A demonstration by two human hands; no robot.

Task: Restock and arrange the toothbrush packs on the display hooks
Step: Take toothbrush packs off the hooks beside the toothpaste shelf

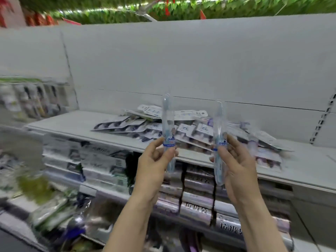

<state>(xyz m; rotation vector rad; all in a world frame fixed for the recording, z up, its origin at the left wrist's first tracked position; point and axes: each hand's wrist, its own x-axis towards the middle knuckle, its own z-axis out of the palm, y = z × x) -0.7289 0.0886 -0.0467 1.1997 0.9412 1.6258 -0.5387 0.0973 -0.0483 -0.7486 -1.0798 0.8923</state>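
Note:
My left hand (pixel 154 161) grips a clear tube pack with a pale blue toothbrush (pixel 168 122), held upright in front of the shelf. My right hand (pixel 234 162) grips a second, matching toothbrush tube (pixel 220 124), also upright, a little to the right. Behind both hands a loose pile of flat carded toothbrush packs (pixel 154 128) lies on the white shelf (pixel 76 122). More toothbrush packs (pixel 34 100) hang in a blurred row at the far left. The white back panel (pixel 181 60) above the shelf is bare; no hooks show on it.
Below the shelf, stacked boxed goods (pixel 101 166) and rolls with printed labels (pixel 196 208) fill lower shelves. A slotted upright rail (pixel 325 119) runs at the right edge. Green foliage decoration (pixel 236 6) hangs overhead. The left side is motion-blurred.

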